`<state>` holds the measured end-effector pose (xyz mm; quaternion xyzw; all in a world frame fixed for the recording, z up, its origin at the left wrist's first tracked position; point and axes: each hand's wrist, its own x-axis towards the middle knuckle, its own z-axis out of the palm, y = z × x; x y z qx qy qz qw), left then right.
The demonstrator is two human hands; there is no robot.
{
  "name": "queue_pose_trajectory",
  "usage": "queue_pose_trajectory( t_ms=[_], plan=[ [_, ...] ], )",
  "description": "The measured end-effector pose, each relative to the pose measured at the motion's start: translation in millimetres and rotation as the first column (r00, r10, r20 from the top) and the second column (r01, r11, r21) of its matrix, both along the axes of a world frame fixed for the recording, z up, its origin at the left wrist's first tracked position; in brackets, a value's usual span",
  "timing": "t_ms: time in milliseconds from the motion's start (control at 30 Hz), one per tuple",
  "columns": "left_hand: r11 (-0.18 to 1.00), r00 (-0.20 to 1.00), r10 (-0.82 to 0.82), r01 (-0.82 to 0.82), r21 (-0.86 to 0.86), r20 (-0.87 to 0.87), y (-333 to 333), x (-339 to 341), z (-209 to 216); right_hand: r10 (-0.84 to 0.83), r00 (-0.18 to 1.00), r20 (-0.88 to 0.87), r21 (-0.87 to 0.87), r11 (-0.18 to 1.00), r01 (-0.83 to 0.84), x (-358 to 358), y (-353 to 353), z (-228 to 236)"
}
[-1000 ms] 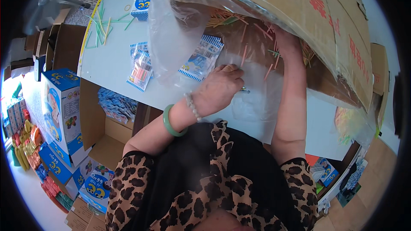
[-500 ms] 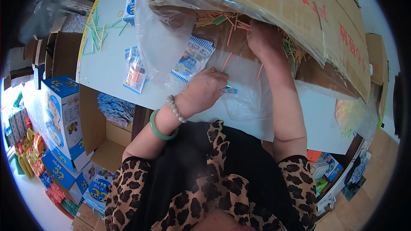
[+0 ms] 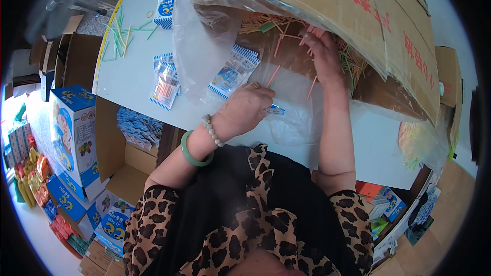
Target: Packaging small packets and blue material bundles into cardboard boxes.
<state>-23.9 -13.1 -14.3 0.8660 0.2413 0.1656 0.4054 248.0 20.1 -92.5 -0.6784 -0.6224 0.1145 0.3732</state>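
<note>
A large cardboard box (image 3: 353,0) lies on its side, its mouth toward me, lined with clear plastic. Inside are many thin sticks (image 3: 353,64) in pink, green and yellow. My right hand (image 3: 326,57) reaches into the mouth, fingers closed around a small bunch of pink sticks (image 3: 316,32). Nearer to me, my left hand (image 3: 248,105) is closed, and the end of a blue-and-white packet (image 3: 276,110) sticks out from under its fingers. A loose pink stick (image 3: 273,76) lies beside its fingertips. Just beyond that hand rests a flat blue-and-white packet (image 3: 234,71).
Two more packets (image 3: 165,88) lie at left on the white table (image 3: 130,79), with a stack of packets (image 3: 165,6) behind. Loose green sticks (image 3: 120,35) are scattered near the left edge. An open carton (image 3: 134,166) of packets stands below. A plastic bag (image 3: 417,140) sits at right.
My right hand has drawn back slightly toward me, its fingers now showing around pink sticks; the forearm shifted left. My left hand stays almost in place.
</note>
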Motion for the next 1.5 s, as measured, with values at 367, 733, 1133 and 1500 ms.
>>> queue_pose_trajectory(
  t_ms=[367,733,1133,1500],
  plan=[
    [0.972,0.975,0.142,-0.104,-0.211,0.172,15.6,11.1,24.0,0.113,0.985,-0.127,0.036,0.993,-0.109,-34.5,-9.7,-14.3],
    [0.920,0.873,0.253,-0.084,-0.383,0.416,34.7,71.9,19.1,0.132,0.988,-0.077,0.040,0.991,-0.129,-67.6,-17.7,20.7],
    [0.985,0.979,0.106,-0.128,0.119,0.173,12.6,18.3,15.3,-0.042,0.922,0.384,0.017,0.999,0.038,-84.8,10.1,49.3],
    [0.997,0.993,0.078,-0.076,-0.030,0.085,7.1,11.4,-18.4,-0.201,0.925,-0.322,-0.561,0.828,-0.016,-53.8,40.6,67.4]
  ],
)
